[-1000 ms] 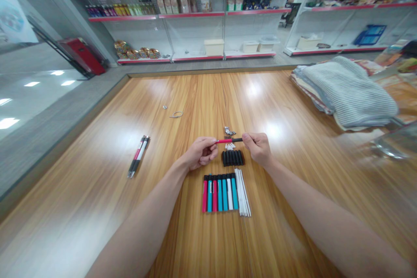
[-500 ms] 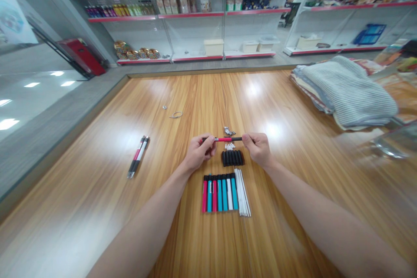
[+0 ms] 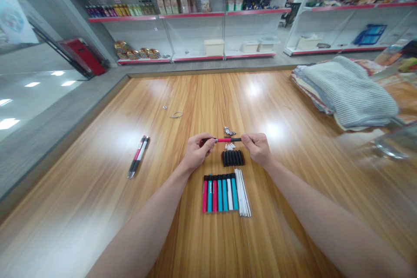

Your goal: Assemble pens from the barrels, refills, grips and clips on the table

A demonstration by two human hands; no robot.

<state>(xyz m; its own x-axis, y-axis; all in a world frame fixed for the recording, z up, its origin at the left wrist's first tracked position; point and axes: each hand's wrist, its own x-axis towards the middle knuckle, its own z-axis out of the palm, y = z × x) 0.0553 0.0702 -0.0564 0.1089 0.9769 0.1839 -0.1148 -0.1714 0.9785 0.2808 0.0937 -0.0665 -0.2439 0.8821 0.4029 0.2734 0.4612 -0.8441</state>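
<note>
A pink and black pen (image 3: 223, 140) is stretched level between my two hands, above the table. My left hand (image 3: 197, 150) is closed round its left end, thumb along the barrel. The black right end is pinched in my right hand (image 3: 258, 147). Just below the pen are small white pieces (image 3: 230, 147) and a row of black grips (image 3: 232, 158). Small silver tips (image 3: 229, 131) lie beyond it. Nearer me are pink, teal and white pen barrels (image 3: 220, 193) with black ends, beside thin white refills (image 3: 243, 193).
Two pens (image 3: 138, 156) lie at the left on the wooden table (image 3: 107, 208). A thin looped strip (image 3: 176, 115) and a small silver bit (image 3: 164, 107) lie farther back. Folded cloths (image 3: 348, 91) are piled at the right, near a clear container (image 3: 397, 141). Shelves (image 3: 192, 15) stand behind.
The fingers of my left hand have shifted slightly on the pen, and it tilts a touch differently. My right hand stays nearly still; the things on the table have not moved.
</note>
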